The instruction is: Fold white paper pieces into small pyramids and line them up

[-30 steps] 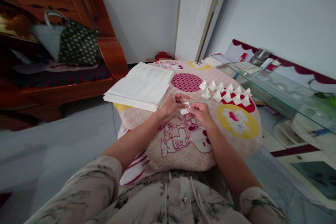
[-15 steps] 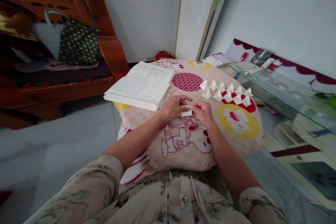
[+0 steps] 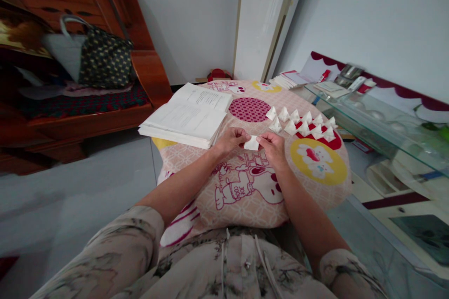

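Between my two hands is a small folded piece of white paper (image 3: 251, 143), roughly square. My left hand (image 3: 233, 141) pinches its left side, and the thumb and fingers of my right hand (image 3: 271, 145) pinch its right side. Both hands are low over the patterned cloth (image 3: 242, 215) on the table. Up and to the right of them stand several small pointed folded paper shapes (image 3: 305, 129) in two rows. A thick stack of printed paper sheets (image 3: 185, 114) lies open to the left of my hands.
A glass shelf (image 3: 382, 117) with small items on it runs along the table's right side. Papers (image 3: 289, 79) are stacked at the back right. At the left stands a wooden bench (image 3: 150, 72) with a dark patterned bag (image 3: 105, 58). A tall white cabinet-like unit (image 3: 257, 32) is behind the table.
The hands have drawn slightly apart, and more of the paper's flat face shows between them. The fingers of my left hand are more curled in. The pointed shapes have not moved.
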`<state>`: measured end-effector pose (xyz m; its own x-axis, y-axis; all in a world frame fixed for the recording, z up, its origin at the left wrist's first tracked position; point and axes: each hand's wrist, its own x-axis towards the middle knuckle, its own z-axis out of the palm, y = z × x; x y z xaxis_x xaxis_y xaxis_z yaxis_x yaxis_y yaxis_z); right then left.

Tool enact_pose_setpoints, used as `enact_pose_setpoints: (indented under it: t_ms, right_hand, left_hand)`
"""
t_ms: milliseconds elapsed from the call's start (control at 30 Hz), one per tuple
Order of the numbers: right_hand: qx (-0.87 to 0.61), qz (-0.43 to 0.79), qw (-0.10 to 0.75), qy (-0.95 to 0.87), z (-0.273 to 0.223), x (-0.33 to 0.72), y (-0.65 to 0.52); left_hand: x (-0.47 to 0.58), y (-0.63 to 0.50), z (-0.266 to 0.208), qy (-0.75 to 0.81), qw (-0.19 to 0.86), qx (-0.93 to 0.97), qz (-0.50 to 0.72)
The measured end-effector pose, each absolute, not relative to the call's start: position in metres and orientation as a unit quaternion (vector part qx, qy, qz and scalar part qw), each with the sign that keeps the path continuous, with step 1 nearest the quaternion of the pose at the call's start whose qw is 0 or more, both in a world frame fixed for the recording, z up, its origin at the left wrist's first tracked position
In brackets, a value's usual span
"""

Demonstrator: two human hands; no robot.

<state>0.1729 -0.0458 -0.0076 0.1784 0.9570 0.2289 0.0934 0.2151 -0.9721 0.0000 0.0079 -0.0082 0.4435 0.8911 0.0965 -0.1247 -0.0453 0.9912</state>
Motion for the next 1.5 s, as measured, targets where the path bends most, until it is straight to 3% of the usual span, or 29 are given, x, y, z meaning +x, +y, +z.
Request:
enact_pose_setpoints:
  t_ms: [267, 500, 767, 1200, 1367, 1500]
  right_hand:
    - [-0.512, 0.394, 0.601, -0.471, -0.011, 0.172, -0.043]
    - [-0.520, 0.418, 0.605, -0.435, -0.006, 0.169, -0.043]
    - [-0.526, 0.426, 0.602, -0.424, -0.005, 0.168, -0.044]
    - [-0.514, 0.449, 0.612, -0.400, -0.008, 0.169, -0.043]
    - [-0.505, 0.502, 0.621, -0.327, -0.013, 0.181, -0.039]
    - [-0.504, 0.565, 0.575, -0.309, -0.016, 0.185, -0.036]
  left_hand:
    - [-0.004, 0.003, -0.005, 0.325, 0.642, 0.615, 0.323]
    - [-0.001, 0.000, -0.005, 0.361, 0.527, 0.688, 0.345]
    - [0.000, 0.001, -0.005, 0.322, 0.683, 0.590, 0.286]
    - [0.001, -0.006, -0.005, 0.364, 0.651, 0.601, 0.289]
    - [-0.003, -0.001, -0.003, 0.305, 0.531, 0.665, 0.427]
    - [-0.003, -0.007, 0.004, 0.253, 0.422, 0.758, 0.428]
